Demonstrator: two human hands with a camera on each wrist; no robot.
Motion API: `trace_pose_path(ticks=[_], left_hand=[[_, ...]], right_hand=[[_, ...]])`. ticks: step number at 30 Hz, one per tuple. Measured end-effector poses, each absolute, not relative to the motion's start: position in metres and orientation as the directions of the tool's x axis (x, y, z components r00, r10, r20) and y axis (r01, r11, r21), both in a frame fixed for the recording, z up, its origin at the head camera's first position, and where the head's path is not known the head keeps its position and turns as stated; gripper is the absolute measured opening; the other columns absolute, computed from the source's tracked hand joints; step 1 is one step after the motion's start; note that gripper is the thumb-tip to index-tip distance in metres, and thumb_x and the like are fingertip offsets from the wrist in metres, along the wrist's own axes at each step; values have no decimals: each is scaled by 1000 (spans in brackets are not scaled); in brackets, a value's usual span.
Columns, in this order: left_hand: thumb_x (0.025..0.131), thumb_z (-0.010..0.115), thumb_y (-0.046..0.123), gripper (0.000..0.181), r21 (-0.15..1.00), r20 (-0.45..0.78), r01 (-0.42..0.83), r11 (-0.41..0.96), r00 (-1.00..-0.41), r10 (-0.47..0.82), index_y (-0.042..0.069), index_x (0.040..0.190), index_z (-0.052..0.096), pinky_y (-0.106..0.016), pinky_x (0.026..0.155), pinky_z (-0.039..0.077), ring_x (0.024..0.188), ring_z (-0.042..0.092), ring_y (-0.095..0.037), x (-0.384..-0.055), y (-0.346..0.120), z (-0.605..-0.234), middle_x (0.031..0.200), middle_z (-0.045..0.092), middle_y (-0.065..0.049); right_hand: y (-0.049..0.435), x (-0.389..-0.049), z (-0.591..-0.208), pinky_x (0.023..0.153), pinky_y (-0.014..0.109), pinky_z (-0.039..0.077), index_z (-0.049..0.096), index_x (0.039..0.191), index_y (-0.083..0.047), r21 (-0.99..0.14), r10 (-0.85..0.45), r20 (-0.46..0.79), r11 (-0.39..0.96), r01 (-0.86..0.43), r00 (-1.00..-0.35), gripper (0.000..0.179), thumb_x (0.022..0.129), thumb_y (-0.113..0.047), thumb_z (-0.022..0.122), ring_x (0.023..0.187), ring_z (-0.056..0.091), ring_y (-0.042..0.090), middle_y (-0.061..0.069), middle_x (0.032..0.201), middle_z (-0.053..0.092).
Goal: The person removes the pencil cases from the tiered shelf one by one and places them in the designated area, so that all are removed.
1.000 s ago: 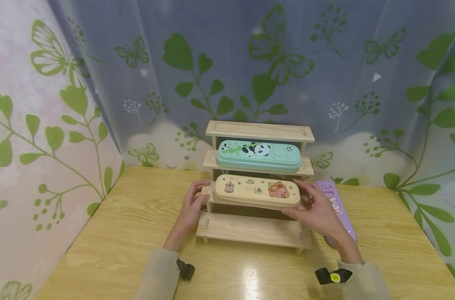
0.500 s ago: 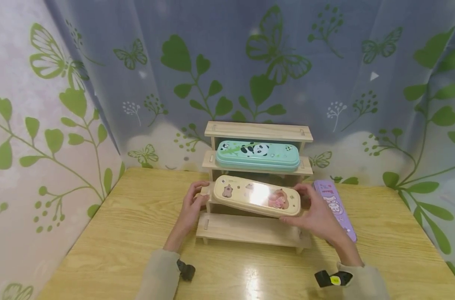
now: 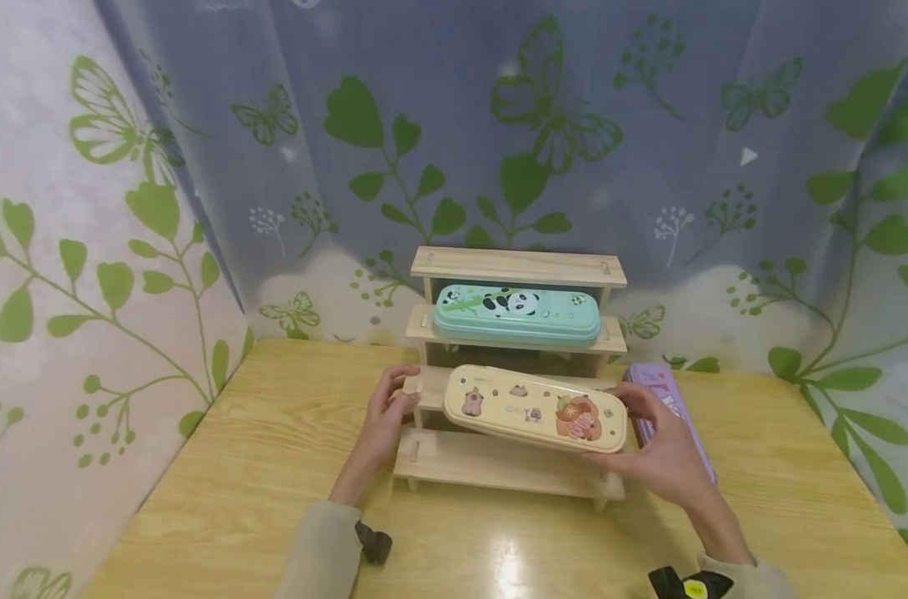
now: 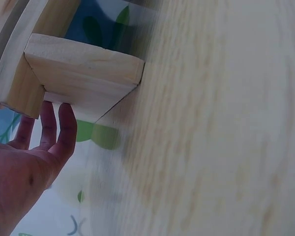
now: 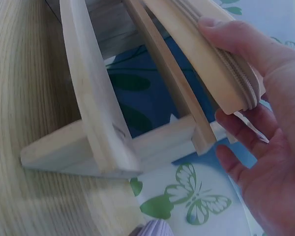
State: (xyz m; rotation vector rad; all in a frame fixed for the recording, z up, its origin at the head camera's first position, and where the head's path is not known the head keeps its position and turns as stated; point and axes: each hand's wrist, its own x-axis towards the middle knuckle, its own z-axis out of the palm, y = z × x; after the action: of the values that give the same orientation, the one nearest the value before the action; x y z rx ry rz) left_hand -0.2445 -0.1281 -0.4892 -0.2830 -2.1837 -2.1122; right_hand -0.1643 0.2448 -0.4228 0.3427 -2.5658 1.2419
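On the wood-grained table, a four-tier wooden rack is stood toward twelve o'clock. Its second tier from the top is occupied by a mint case, laid lengthwise from nine to three. At the rack's three o'clock, a purple case is laid on the table, its far end turned toward eleven.

Cream animal-print case, pale wood-grained stand, mint panda-print case, purple case

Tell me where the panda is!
Head view: the panda case sits on the wooden stand's second-highest step, behind the yellow case and left of the purple one.
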Motion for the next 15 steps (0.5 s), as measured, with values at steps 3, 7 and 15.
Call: trace_pose_path(ticks=[3,7,15], left_hand=[[98,51,10,37,980,195,197,28,-978,69,10,135,52,-40,87,56,103,58,-21,-244,-128,-490,141,51,-16],[98,51,9,37,981,190,191,24,-980,66,9,135,52,-40,86,56,102,57,-20,-243,-127,-490,139,50,-17],[98,51,8,37,981,189,191,25,-980,63,10,134,53,-43,87,56,101,58,-21,-243,-126,-488,138,50,-18]], right_hand=[[252,-160,-425,94,22,42,58,131,-10,-732,-85,357,593,-335,-930,83,60,-18,100,108,52,-10,-4,121,64],[261,-154,-428,88,14,42,57,132,-9,-761,-80,372,544,-353,-925,82,61,-11,98,107,55,-6,-16,118,62],[284,-139,-430,83,11,49,52,135,-3,-799,-37,384,486,-353,-922,82,63,5,92,104,59,-3,-19,123,59]])
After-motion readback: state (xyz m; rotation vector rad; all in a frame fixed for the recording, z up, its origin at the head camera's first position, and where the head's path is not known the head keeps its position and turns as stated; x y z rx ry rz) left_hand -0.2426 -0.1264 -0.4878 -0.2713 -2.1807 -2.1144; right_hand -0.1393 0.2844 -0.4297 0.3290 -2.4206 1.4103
